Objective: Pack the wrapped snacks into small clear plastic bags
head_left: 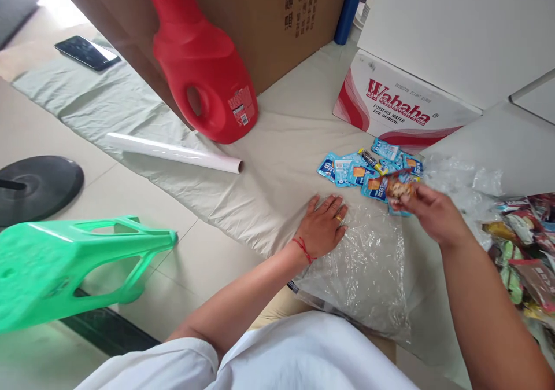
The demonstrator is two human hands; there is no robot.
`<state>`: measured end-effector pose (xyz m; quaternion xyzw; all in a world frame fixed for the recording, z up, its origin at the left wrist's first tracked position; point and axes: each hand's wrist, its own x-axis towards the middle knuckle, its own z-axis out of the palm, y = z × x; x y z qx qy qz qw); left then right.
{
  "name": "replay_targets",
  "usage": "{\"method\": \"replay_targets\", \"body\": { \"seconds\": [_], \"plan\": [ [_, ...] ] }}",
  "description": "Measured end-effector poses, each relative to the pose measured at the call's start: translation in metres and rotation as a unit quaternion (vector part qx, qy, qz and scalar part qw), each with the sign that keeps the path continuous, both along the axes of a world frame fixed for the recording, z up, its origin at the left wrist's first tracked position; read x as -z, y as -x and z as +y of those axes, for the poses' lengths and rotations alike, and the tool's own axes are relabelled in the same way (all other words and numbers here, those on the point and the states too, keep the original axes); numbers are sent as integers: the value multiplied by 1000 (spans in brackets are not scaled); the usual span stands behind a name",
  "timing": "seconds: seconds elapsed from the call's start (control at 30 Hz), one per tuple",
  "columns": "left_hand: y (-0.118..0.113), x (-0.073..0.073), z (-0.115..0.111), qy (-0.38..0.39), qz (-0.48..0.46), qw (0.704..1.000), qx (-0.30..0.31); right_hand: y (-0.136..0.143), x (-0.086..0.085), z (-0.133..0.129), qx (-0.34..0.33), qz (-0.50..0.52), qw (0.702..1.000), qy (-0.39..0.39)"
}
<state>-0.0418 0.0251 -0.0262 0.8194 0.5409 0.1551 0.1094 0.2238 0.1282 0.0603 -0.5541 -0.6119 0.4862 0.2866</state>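
Note:
My left hand lies flat, fingers spread, on the edge of a clear plastic bag spread on the cloth before me. A ring and a red cord bracelet show on it. Pinched in my right hand is a small brown snack packet, blurred, so its print cannot be read. Just beyond and beneath it, blue snack packets lie in a loose pile. Among them rests a dark and yellow packet.
Many mixed snack packets lie at the right, beside crumpled clear plastic. A Wahaha carton, a red jug and a brown cardboard box stand behind. Leftward are a white tube, a green stool and a phone.

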Motion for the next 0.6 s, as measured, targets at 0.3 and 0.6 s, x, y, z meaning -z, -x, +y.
{"method": "replay_targets", "body": {
  "seconds": [0.3, 0.6],
  "plan": [
    [-1, -4, 2, 16, 5, 1000, -5, 26, 54, -144, -133, -268, 899, -319],
    [-2, -2, 1, 12, 14, 1000, -4, 22, 55, -155, -123, -251, 913, -297]
  ]
}}
